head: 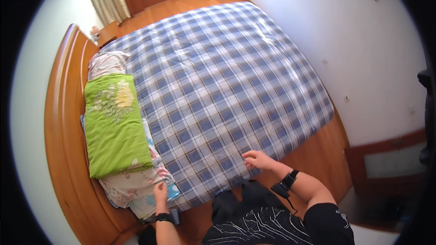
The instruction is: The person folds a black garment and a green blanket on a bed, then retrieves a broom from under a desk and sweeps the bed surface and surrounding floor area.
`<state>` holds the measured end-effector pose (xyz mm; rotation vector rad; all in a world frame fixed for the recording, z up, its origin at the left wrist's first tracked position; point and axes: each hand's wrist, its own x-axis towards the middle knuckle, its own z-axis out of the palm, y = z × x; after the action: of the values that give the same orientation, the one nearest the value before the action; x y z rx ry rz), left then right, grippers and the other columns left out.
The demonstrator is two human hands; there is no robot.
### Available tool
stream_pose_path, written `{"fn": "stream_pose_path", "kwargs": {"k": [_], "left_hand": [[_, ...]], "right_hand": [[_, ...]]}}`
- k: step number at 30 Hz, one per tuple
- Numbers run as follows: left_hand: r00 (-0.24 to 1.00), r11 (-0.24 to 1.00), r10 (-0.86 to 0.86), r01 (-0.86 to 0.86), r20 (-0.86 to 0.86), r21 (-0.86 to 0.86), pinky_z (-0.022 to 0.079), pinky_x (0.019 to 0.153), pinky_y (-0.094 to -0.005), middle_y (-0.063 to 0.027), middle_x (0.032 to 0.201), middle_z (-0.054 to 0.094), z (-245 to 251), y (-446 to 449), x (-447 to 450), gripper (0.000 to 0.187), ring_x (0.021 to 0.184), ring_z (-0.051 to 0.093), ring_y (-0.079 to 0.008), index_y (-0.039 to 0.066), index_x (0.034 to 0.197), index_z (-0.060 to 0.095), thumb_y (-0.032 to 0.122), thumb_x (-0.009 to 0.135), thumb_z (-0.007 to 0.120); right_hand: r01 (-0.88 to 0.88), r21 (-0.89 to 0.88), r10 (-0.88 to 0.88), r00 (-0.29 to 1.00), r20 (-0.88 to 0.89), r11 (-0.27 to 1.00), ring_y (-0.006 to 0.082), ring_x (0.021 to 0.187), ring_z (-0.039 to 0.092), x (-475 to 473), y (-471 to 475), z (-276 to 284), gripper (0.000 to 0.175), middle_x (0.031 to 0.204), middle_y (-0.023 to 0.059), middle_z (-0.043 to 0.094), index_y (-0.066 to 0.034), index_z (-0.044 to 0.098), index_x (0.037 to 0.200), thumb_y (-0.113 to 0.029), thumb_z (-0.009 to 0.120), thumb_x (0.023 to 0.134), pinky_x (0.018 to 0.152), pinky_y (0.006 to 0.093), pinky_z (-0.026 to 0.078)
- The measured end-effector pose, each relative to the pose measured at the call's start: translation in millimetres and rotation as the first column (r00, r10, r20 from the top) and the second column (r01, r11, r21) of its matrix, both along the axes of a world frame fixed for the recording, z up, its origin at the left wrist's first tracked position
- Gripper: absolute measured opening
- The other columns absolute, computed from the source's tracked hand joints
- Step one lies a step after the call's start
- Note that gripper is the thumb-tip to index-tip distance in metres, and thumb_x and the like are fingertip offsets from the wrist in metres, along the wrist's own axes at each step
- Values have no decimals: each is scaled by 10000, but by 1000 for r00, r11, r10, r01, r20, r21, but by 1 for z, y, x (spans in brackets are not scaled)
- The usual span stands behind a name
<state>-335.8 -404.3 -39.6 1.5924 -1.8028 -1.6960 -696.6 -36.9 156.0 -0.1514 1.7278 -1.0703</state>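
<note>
My left hand [160, 190] is at the near end of the headboard side, its fingers curled at the edge of the patterned bedding [136, 183]; whether it grips the cloth cannot be told. Nothing shows in my right hand [255, 160], which hovers above the near edge of the bed with its fingers bent and partly apart. A blue and white plaid sheet [218, 85] covers the mattress. Along the headboard, a green pillow or folded cover [115, 132] with a yellow flower lies over the patterned bedding. A pale, reddish-patterned pillow [108, 64] sits beyond it.
The curved wooden headboard [64, 122] stands at the left, with a small bedside table [108, 34] past its far end. A white wall [316, 30] runs along the right. Wooden floor [313, 156] shows beside the bed, and a red-brown framed piece of furniture [385, 156] stands at the lower right.
</note>
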Motion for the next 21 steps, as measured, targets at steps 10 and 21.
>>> {"fn": "stream_pose_path", "kwargs": {"k": [10, 21], "left_hand": [[886, 856, -436, 462, -159, 232, 496, 609, -238, -104, 988, 681, 97, 220, -115, 312, 759, 654, -145, -4, 1166, 588, 100, 878, 643], [859, 722, -330, 497, 392, -481, 416, 997, -429, -200, 1268, 527, 94, 321, -91, 474, 1186, 495, -369, 23, 1246, 513, 204, 829, 646]], "right_hand": [[-198, -45, 197, 980, -29, 979, 149, 835, 641, 59, 96, -4, 324, 993, 84, 674, -13, 568, 1212, -140, 565, 914, 729, 285, 524], [-165, 109, 193, 920, -340, 980, 175, 732, 641, 19, 309, -88, 276, 805, 101, 674, -19, 618, 1129, -124, 576, 877, 683, 299, 510]]}}
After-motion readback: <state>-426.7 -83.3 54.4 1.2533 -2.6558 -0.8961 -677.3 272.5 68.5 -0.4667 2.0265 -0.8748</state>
